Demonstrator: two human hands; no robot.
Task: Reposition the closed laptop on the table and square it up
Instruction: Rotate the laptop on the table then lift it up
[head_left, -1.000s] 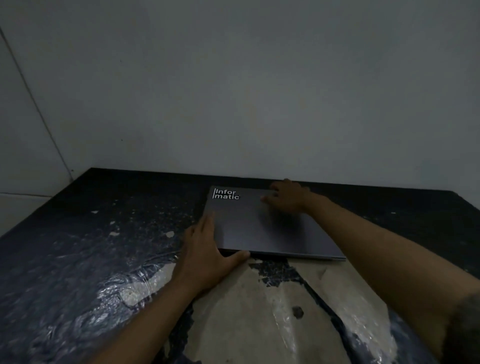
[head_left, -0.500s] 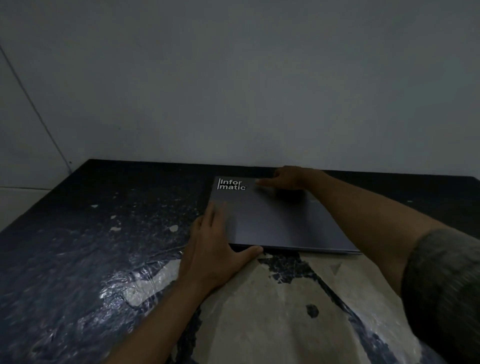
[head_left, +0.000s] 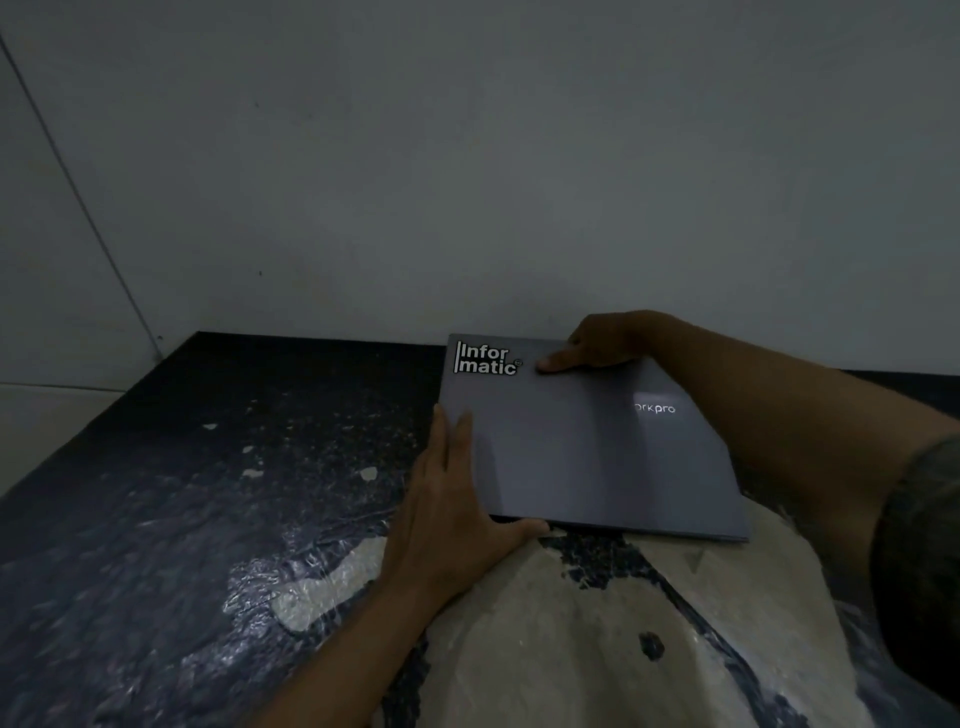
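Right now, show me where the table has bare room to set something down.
The widest free patch is the dark table to the left of the laptop, running back to the wall. The pale worn patch in front of the laptop is also free. The far right is crowded: the laptop, left hand at its near corner, right hand on its far edge.
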